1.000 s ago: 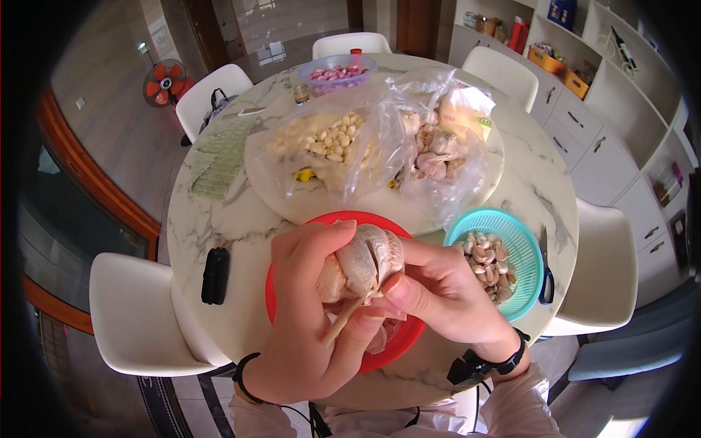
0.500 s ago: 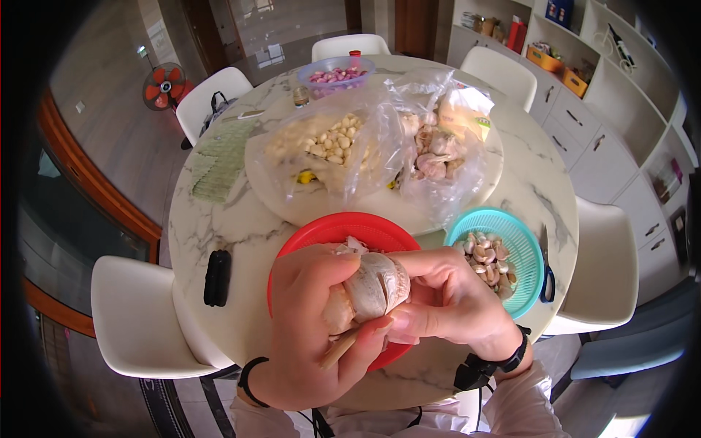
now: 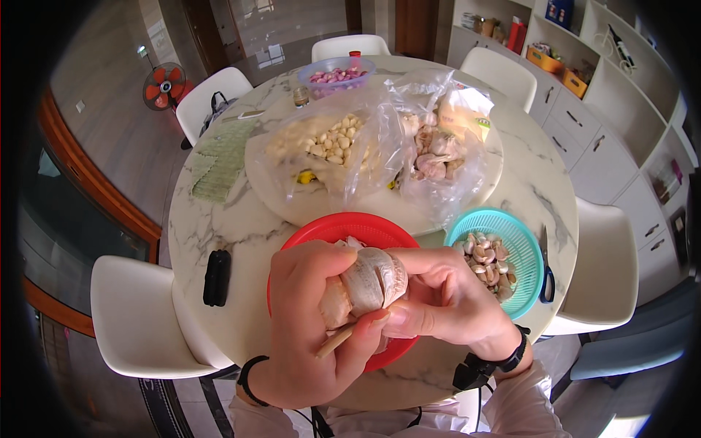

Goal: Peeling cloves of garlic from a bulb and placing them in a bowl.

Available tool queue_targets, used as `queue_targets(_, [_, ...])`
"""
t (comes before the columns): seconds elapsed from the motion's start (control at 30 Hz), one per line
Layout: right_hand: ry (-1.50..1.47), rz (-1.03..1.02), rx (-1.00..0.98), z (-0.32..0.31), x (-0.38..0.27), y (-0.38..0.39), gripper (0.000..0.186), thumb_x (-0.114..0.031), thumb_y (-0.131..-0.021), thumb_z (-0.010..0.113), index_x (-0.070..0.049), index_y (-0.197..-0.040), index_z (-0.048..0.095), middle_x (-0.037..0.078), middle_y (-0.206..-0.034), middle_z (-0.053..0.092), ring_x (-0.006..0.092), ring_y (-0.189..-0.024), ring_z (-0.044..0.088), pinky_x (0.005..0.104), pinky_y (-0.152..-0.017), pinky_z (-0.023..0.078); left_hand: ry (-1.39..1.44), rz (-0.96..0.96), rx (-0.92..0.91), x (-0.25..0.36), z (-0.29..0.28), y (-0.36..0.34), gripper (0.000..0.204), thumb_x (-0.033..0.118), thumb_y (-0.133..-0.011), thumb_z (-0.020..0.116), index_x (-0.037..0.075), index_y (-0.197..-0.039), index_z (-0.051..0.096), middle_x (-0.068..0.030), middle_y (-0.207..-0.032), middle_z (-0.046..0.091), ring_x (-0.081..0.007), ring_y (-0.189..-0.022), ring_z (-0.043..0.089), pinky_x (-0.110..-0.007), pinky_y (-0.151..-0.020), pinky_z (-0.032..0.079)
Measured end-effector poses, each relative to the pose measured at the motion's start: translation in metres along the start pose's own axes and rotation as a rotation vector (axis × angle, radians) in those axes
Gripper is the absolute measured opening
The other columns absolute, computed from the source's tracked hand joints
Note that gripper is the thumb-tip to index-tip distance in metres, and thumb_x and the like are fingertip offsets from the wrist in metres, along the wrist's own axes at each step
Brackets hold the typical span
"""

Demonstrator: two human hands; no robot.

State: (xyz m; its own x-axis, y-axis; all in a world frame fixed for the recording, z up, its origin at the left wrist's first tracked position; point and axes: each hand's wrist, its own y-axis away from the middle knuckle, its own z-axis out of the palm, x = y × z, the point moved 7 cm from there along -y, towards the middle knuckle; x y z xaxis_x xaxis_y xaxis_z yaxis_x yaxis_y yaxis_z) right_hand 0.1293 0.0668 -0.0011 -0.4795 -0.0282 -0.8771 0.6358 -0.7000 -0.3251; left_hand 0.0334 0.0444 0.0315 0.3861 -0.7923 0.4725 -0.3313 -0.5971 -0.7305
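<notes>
A head of garlic, whitish and papery with its dry stem sticking out toward me, is held above a red plastic basket. My left hand wraps round its left side and stem, fingers closed. At its right side my right hand grips it too, thumb and curled fingers pressed to the skin; the thumbs come close together below. Some white peel shows in the basket, whose middle is hidden by my hands. Right of it, a turquoise colander holds loose unpeeled garlic cloves.
Scissors lie right of the colander, a black pouch-like object at left. Farther back are a plastic bag of peeled cloves, another of garlic heads, and a bowl of small purple-red pieces. White chairs surround the marble-look round table.
The garlic head has risen and tipped slightly in my hands. My left index finger and thumb have shifted a little on it. Everything else on the table stays put.
</notes>
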Motion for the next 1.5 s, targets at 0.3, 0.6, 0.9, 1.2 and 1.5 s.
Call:
queue_targets(0.3, [-0.005,0.01,0.032,0.003,0.002,0.0,0.038,-0.001,-0.082,0.05,0.003,-0.118,0.04,0.004,-0.105,0.049,0.0079,-0.095,0.045,0.0217,-0.078,0.039,0.016,0.043,0.029,0.002,-0.003,-0.001,0.044,0.023,-0.082,0.047,-0.003,-0.113,0.031,-0.0133,-0.106,0.039,-0.0194,-0.092,0.042,-0.03,-0.081,0.034])
queue_targets(0.6, [0.0,0.006,0.017,0.004,0.0,0.0,0.037,0.0,-0.081,0.052,0.004,-0.116,0.042,0.005,-0.106,0.05,0.0083,-0.096,0.046,0.022,-0.079,0.039,0.061,0.01,0.0,0.0,-0.003,-0.001,0.045,0.026,-0.081,0.049,-0.002,-0.112,0.032,-0.0128,-0.104,0.04,-0.0201,-0.092,0.042,-0.031,-0.081,0.034])
queue_targets(0.9, [0.17,0.157,0.109,0.005,-0.005,0.014,0.026,-0.011,-0.075,0.064,0.003,-0.094,0.052,-0.003,-0.071,0.052,-0.0028,-0.058,0.043,0.0128,-0.043,0.031,0.05,0.13,0.07,0.015,-0.007,-0.002,0.042,0.017,-0.07,0.063,-0.002,-0.104,0.047,-0.0145,-0.086,0.049,-0.0228,-0.068,0.049,-0.03,-0.059,0.044])
queue_targets(1.2, [0.45,-0.022,-0.086,0.016,-0.001,0.007,0.026,-0.02,-0.079,0.06,0.001,-0.092,0.051,0.003,-0.072,0.054,0.0031,-0.058,0.046,0.0187,-0.049,0.036,0.137,0.197,0.086,0.017,-0.008,0.002,0.038,0.024,-0.076,0.057,-0.003,-0.102,0.049,-0.0185,-0.085,0.05,-0.023,-0.067,0.053,-0.029,-0.054,0.045])
queue_targets(1.5, [0.308,0.015,-0.291,0.035,0.007,0.011,0.022,-0.017,-0.079,0.055,-0.001,-0.092,0.049,0.004,-0.077,0.049,0.0102,-0.063,0.045,0.0238,-0.056,0.038,0.237,0.027,0.317,0.016,-0.011,0.015,0.041,0.037,-0.08,0.051,-0.002,-0.09,0.046,-0.0141,-0.069,0.046,-0.0154,-0.058,0.043,-0.026,-0.05,0.035])
